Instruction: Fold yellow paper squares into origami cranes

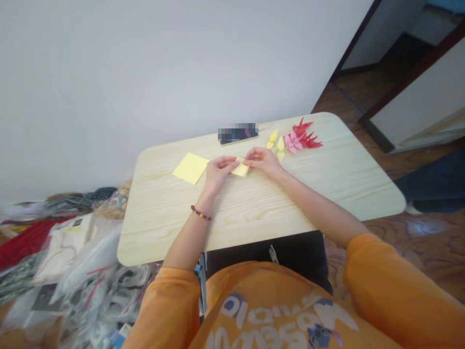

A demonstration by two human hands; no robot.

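Orange cloth fills the foreground: the wearer's shirt (272, 300), its sleeves ending above two bare forearms. Ahead, over the middle of a pale wood-grain table (261, 213), both hands meet at a small piece of folded yellow paper (240, 169). The left hand (218, 172) has its grip pinched on the paper's left side, thumb on top; the right hand (266, 162) pinches the upper right corner. Working this fold well likely calls for one hand anchoring the layers while the other lines up the edges, then a firm thumb stroke along the crease; thin paper would skew if tugged.

Just left of the hands lies a flat yellow sheet (191, 168). Farther back are a phone (240, 134), its screen blurred, and, to its right, yellow paper flowers (272, 139), a pink flower (293, 141) and spiky red paper shapes (303, 133).

Down past the table's left end, clear plastic bags (127, 291) are heaped. Greyish bundles show through some; what they are, I cannot tell.
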